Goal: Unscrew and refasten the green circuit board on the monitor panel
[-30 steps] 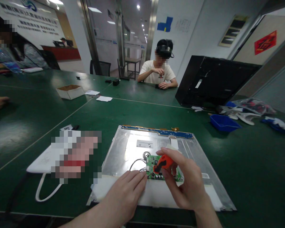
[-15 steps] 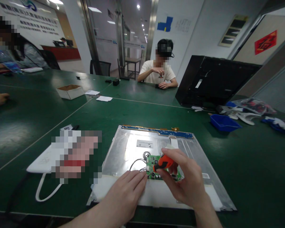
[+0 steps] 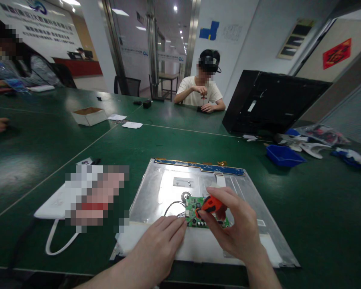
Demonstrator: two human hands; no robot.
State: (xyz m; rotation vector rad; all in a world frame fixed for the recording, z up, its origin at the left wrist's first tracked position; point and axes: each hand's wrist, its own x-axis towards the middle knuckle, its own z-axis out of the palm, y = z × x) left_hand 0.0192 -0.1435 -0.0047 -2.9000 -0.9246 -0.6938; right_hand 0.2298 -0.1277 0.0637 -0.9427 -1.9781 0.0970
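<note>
An orange-and-black screwdriver (image 3: 215, 205) is in my right hand (image 3: 239, 224), gripped by its handle between thumb and fingers. It slants down to the left across a green circuit board (image 3: 191, 203), its tip near the board's left edge. My left hand (image 3: 159, 243) lies at that edge, fingers pressed together around the spot by the tip; whatever they pinch is hidden. The board sits on the silver metal back of a flat display panel (image 3: 156, 188). Dark wires (image 3: 171, 206) curve out from the board's left side. A blue circuit strip (image 3: 195, 165) runs along the panel's far edge.
Left of the panel lies a white device (image 3: 52, 200) with a white cord, partly pixelated. A blue tray (image 3: 284, 155) and a large black monitor housing (image 3: 276, 104) stand at right. An open white box (image 3: 89, 117) is farther left. Across the table, a person (image 3: 198, 90) works with a tool.
My right hand and the screwdriver handle have shifted slightly right, with the handle turned a little. The left hand stays in place at the board's edge.
</note>
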